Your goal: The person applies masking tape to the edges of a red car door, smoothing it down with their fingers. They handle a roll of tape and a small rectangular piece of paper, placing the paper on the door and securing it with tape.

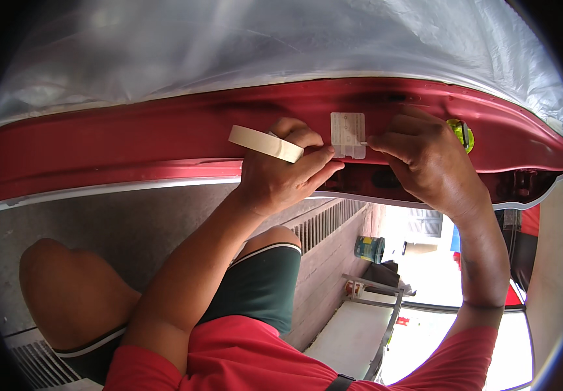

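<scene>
A pale label (346, 127) with small printing is stuck to a red painted car body panel (151, 127). My left hand (273, 174) holds a roll of cream masking tape (262, 143), with its thumb and forefinger at the label's lower left corner. At the label's right edge, my right hand (428, 156) is closed in a pinch. A small light tip shows at its fingertips, too little to name. A yellow-green round piece (462, 135) sits on the panel behind my right hand.
Clear plastic sheeting (249, 45) covers the area beyond the panel. Beneath it lie a grey concrete floor (183, 215) and a long drain grate (327, 223). A dark bucket (369, 249) and a metal frame (389, 326) stand farther off to the right.
</scene>
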Demonstrator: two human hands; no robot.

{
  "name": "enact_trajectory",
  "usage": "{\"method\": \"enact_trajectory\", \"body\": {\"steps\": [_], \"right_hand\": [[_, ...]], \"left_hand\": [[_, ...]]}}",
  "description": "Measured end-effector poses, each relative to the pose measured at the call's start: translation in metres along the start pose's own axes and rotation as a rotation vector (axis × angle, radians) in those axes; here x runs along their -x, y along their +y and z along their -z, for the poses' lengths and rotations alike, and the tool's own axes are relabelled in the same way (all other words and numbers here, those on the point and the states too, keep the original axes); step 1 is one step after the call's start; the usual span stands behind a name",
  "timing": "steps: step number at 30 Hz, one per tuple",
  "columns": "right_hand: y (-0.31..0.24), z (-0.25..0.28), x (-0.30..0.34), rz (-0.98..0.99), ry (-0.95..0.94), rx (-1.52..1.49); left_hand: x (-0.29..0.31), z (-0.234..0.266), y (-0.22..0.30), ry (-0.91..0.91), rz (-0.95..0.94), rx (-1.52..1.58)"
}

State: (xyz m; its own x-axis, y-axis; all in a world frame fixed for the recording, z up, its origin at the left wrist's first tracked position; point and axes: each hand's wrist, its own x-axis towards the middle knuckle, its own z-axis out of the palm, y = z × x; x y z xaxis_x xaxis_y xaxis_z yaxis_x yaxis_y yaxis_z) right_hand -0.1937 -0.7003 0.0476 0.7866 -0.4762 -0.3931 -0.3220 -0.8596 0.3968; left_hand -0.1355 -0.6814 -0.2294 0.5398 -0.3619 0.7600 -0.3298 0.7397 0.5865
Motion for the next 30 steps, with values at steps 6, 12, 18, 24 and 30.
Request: {"method": "enact_trajectory", "body": {"steps": [6,12,18,24,30], "right_hand": [[0.003,0.0,-0.001,0.036,0.014,-0.011],[0.001,0.0,0.001,0.039,0.011,0.016],[0.008,0.005,-0.007,0.126,0.044,0.156],[0.017,0.003,-0.005,0.189,0.065,0.24],[0.021,-0.004,-0.003,0.187,0.083,0.294]], "left_hand": [[-0.001,0.001,-0.002,0.003,-0.015,0.011],[0.0,0.001,0.0,-0.002,-0.021,0.011],[0.0,0.0,-0.004,0.0,-0.024,0.024],[-0.002,-0.002,-0.001,-0.002,-0.037,0.015],[-0.001,0.0,-0.002,-0.018,-0.021,0.024]]}}
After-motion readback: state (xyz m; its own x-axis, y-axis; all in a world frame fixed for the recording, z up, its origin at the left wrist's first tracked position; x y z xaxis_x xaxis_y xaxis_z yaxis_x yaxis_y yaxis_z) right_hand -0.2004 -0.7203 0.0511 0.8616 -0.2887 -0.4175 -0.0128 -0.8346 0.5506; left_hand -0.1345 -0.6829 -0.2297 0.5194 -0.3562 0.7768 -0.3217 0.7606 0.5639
